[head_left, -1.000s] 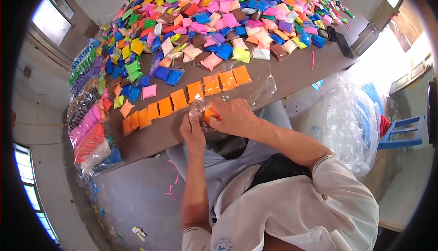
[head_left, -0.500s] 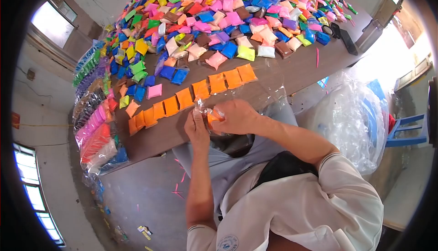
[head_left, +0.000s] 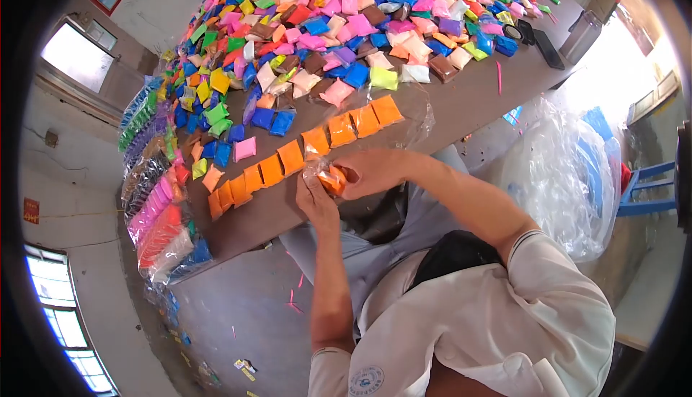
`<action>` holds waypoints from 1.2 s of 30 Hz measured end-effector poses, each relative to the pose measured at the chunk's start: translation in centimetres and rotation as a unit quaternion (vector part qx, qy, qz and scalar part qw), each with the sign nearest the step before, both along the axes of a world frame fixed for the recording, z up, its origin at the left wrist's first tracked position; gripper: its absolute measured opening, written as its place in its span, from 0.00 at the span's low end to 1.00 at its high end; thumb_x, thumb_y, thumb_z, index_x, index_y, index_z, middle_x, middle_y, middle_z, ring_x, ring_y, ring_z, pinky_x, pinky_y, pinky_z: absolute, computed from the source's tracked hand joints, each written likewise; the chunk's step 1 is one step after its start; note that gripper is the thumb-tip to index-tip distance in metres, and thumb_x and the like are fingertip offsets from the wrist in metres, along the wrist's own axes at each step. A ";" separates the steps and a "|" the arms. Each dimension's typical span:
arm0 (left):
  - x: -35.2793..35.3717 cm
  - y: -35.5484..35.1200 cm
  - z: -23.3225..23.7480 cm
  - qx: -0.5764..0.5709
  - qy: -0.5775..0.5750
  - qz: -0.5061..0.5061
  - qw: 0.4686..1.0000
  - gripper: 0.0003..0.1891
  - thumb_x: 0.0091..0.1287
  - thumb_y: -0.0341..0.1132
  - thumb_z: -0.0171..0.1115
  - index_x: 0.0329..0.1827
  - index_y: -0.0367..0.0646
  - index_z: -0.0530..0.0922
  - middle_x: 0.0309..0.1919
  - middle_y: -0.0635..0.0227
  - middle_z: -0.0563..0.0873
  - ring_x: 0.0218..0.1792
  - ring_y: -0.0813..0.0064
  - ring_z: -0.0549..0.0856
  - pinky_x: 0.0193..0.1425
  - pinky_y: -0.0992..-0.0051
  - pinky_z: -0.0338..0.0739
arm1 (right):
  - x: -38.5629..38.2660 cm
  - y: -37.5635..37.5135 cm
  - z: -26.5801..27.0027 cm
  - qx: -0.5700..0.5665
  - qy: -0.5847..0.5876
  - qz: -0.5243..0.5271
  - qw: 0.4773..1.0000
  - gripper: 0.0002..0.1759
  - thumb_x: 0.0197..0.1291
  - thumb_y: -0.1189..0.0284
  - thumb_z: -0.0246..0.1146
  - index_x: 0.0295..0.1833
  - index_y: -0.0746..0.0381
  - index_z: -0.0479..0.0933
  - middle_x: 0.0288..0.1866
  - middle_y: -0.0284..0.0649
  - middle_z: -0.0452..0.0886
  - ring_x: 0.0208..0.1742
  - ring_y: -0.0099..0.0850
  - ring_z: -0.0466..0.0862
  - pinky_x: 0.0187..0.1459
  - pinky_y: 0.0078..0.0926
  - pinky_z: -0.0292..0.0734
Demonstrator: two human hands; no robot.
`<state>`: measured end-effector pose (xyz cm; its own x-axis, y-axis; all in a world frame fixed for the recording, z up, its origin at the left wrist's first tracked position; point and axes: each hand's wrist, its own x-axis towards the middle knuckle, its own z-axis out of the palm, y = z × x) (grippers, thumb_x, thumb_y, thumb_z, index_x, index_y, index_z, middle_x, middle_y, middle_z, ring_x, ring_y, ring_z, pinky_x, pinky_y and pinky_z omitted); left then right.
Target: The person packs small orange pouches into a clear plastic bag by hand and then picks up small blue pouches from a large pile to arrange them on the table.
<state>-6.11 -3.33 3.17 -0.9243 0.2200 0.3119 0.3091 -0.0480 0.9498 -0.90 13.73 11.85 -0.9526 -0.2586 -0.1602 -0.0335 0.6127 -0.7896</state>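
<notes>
At the table's near edge, my left hand (head_left: 316,199) is closed on a clear plastic bag (head_left: 312,169), its thumb up along the film. My right hand (head_left: 375,170) meets it from the right, fingers curled round orange packets (head_left: 332,180) at the bag's mouth. The fingertips of the right hand are partly hidden behind the packets. Just beyond both hands, a slanting row of flat orange packets (head_left: 291,157) lies on the brown table (head_left: 461,112). More clear film (head_left: 418,124) spreads to the right of that row.
A large heap of small coloured packets (head_left: 353,25) covers the table's far part. Bagged packets sorted by colour (head_left: 155,206) line the left edge. A phone (head_left: 549,49) and a bottle (head_left: 581,36) are at the far right. A big clear sack (head_left: 559,181) stands beside a blue chair (head_left: 645,189).
My right hand has lowered slightly and the orange packets now sit closer against my left hand and the bag. The whole view has shifted a little.
</notes>
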 end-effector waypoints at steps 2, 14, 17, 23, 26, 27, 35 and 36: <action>-0.2 0.0 0.3 -0.004 0.000 -0.006 1.000 0.23 0.82 0.46 0.45 0.52 0.31 0.78 0.41 0.64 0.85 0.41 0.75 0.82 0.47 0.73 0.77 | -0.4 0.8 -0.5 -0.006 0.000 0.039 0.999 0.26 0.57 0.54 0.65 0.55 0.60 0.76 0.43 0.44 0.85 0.46 0.40 0.85 0.47 0.38 0.77; -0.2 -0.8 0.5 -0.008 0.009 -0.036 0.999 0.25 0.81 0.50 0.45 0.51 0.31 0.78 0.42 0.62 0.85 0.44 0.72 0.83 0.50 0.72 0.78 | -0.3 2.2 -1.8 -0.126 -0.008 0.097 0.987 0.24 0.59 0.68 0.62 0.61 0.64 0.75 0.40 0.39 0.82 0.40 0.28 0.80 0.45 0.27 0.76; 0.0 -0.5 0.7 0.002 0.006 -0.034 0.999 0.26 0.81 0.50 0.45 0.51 0.32 0.78 0.42 0.61 0.86 0.44 0.72 0.83 0.50 0.72 0.78 | -0.7 2.8 -2.4 -0.184 -0.029 0.097 0.978 0.27 0.58 0.71 0.63 0.64 0.65 0.74 0.41 0.38 0.82 0.41 0.26 0.79 0.46 0.24 0.76; 0.2 -0.7 1.0 -0.014 0.012 -0.041 0.999 0.26 0.81 0.51 0.45 0.51 0.32 0.78 0.43 0.62 0.85 0.45 0.72 0.83 0.51 0.73 0.78 | -0.8 2.2 -2.3 -0.071 0.015 0.082 0.994 0.24 0.58 0.71 0.64 0.61 0.63 0.77 0.42 0.40 0.85 0.42 0.29 0.83 0.46 0.29 0.76; 0.1 -0.9 0.7 -0.002 0.009 -0.055 0.998 0.25 0.80 0.50 0.47 0.51 0.32 0.78 0.43 0.63 0.83 0.46 0.73 0.82 0.52 0.74 0.77 | -0.7 1.5 -1.6 -0.013 0.027 0.061 0.998 0.20 0.58 0.68 0.66 0.56 0.63 0.80 0.40 0.43 0.86 0.42 0.34 0.85 0.45 0.33 0.77; 0.1 -0.8 0.6 0.002 0.008 -0.056 0.998 0.24 0.80 0.50 0.47 0.51 0.32 0.78 0.44 0.63 0.83 0.46 0.73 0.81 0.52 0.75 0.76 | -0.8 1.5 -1.5 0.010 0.027 0.054 0.998 0.19 0.58 0.67 0.66 0.53 0.64 0.81 0.40 0.43 0.86 0.42 0.36 0.85 0.45 0.34 0.77; 0.5 -0.8 1.5 -0.020 0.005 -0.064 0.998 0.21 0.77 0.46 0.55 0.52 0.33 0.78 0.42 0.67 0.81 0.44 0.78 0.78 0.48 0.76 0.74 | -1.1 1.3 -2.6 0.010 0.050 0.006 0.999 0.15 0.57 0.67 0.68 0.47 0.65 0.82 0.39 0.45 0.86 0.43 0.40 0.86 0.46 0.35 0.78; 0.5 -0.9 1.5 -0.024 0.006 -0.064 0.998 0.20 0.76 0.46 0.55 0.52 0.33 0.78 0.42 0.67 0.81 0.43 0.78 0.78 0.48 0.76 0.74 | -1.1 1.2 -2.7 0.009 0.057 0.002 0.998 0.15 0.56 0.67 0.69 0.46 0.65 0.82 0.38 0.45 0.86 0.42 0.40 0.86 0.46 0.35 0.78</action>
